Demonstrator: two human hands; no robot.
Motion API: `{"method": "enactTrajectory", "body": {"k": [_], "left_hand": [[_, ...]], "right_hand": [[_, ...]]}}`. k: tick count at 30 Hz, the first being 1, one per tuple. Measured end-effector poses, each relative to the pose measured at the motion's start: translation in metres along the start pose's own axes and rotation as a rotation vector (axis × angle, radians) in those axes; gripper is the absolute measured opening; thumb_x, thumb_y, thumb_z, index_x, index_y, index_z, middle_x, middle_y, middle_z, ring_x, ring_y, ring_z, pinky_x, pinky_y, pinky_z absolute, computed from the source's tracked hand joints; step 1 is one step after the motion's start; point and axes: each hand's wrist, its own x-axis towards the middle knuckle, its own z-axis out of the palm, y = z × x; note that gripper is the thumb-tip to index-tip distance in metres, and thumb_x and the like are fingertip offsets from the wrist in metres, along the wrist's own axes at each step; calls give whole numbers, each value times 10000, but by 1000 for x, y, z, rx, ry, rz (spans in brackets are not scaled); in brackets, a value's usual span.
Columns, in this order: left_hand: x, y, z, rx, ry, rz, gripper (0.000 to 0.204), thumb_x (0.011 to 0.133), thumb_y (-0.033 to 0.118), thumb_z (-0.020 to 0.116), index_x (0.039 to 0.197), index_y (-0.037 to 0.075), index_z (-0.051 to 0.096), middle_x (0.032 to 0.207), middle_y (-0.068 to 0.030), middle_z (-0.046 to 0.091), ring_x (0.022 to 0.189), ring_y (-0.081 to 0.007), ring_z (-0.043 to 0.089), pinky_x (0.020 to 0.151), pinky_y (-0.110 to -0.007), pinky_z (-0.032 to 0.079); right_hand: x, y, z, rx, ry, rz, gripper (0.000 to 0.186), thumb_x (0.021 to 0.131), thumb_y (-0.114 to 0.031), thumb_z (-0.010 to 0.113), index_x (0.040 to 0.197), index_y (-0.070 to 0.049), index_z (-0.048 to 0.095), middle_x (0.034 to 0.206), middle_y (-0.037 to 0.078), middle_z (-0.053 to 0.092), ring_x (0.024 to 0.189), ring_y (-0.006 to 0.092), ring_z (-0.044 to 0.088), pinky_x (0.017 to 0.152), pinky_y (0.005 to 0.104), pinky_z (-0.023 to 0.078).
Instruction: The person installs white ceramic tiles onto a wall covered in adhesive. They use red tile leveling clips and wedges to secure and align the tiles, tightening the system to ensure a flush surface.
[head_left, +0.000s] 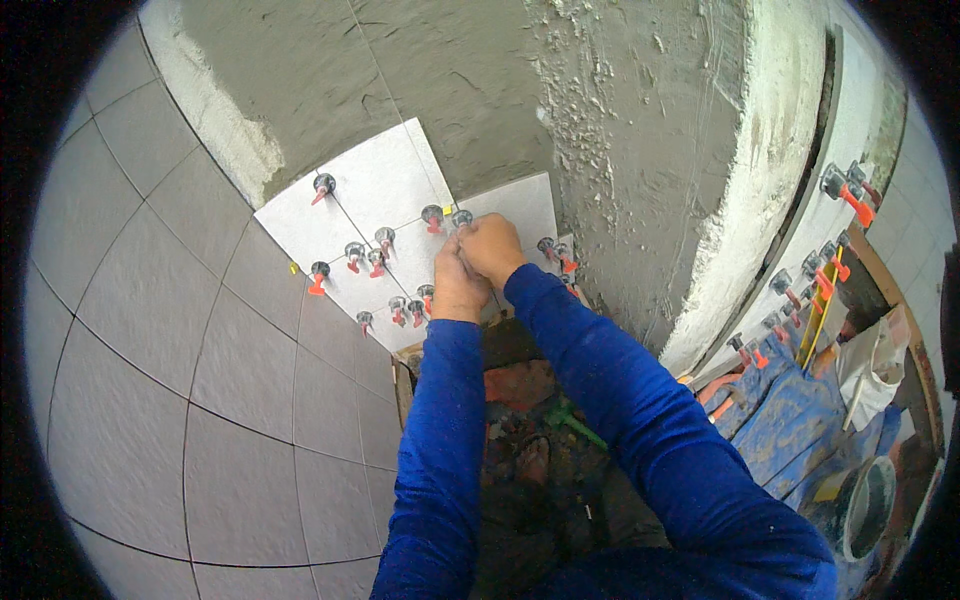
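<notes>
Building site — white tiles (400, 165), grey mortar (450, 90), bucket (868, 508)

You can read no lettering, numbers or signs here. The yellow patch (830, 487) on the bucket (833, 516) at your lower right and the slim yellow strip (821, 318) farther up that side are too small to make out any print.

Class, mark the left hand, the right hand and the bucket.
Left hand (457, 287), head view: back of the hand.
Right hand (494, 246), head view: back of the hand.
Bucket (848, 522), head view: left part of its rim.
</notes>
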Motion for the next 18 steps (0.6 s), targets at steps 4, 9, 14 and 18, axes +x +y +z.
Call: {"method": "enactTrajectory", "body": {"k": [4, 9, 14, 18], "left_hand": [[-10, -2, 14, -39, -46, -2, 357, 1047, 332, 493, 1171, 32, 642, 1133, -149, 714, 1036, -316, 683, 919, -441, 540], [1, -2, 14, 171, 199, 157, 393, 1059, 327, 475, 1258, 13, 599, 1211, -161, 686, 1088, -321, 664, 955, -421, 526], [6, -9, -8, 108, 172, 129, 415, 1078, 322, 435, 1312, 7, 568, 1272, -168, 660, 1150, -318, 636, 1009, -422, 495], [2, -8, -13, 66, -187, 57, 446, 1086, 346, 398, 1336, 9, 549, 1340, -172, 618, 1237, -329, 579, 1095, -449, 426]], "right_hand": [[2, 2, -2, 7, 48, -51, 375, 906, -302, 619, 930, 58, 722, 979, 300, 704, 966, 475, 680, 873, 538, 536], [0, 2, -6, -13, 24, -45, 383, 904, -311, 623, 931, 57, 727, 996, 308, 703, 972, 475, 681, 876, 527, 540], [-1, -2, -8, 57, -3, -18, 373, 889, -306, 634, 884, 52, 741, 949, 298, 708, 931, 468, 692, 864, 520, 548], [-4, -3, -10, 86, 0, -16, 362, 886, -302, 633, 869, 40, 749, 923, 284, 711, 911, 467, 694, 857, 516, 550]]}}
